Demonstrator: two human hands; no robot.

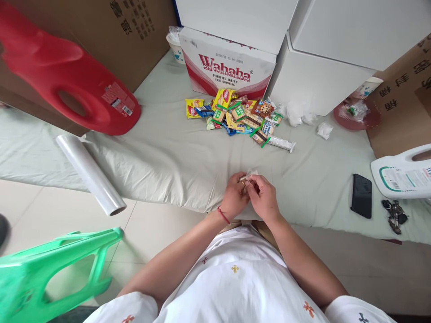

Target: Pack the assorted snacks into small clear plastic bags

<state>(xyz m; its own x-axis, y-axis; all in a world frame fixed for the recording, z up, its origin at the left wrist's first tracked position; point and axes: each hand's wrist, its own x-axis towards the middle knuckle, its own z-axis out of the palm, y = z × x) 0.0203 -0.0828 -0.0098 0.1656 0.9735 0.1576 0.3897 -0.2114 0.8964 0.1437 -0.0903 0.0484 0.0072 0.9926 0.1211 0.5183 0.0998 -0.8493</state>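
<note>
My left hand (235, 194), with a ring on a finger and a red string at the wrist, is closed at the table's front edge. My right hand (263, 195) meets it there, thumb and fingers pinched together. Between them both hands grip a crumpled piece of clear plastic film (251, 173); whether something is wrapped inside it is hidden by the fingers. Beyond the hands lies a pile of small packaged snacks (235, 113) in yellow, blue, green and brown wrappers. A white wrapped stick (281, 144) points out of the pile's right side.
Left are a red jug (124, 110), a roll of plastic film (90, 175) overhanging the edge, and a green stool (20, 273). A Wahaha carton (229, 72) stands behind. Crumpled plastic (296, 110), a phone (361, 196), keys (395, 215) and a white bottle (404, 177) lie right.
</note>
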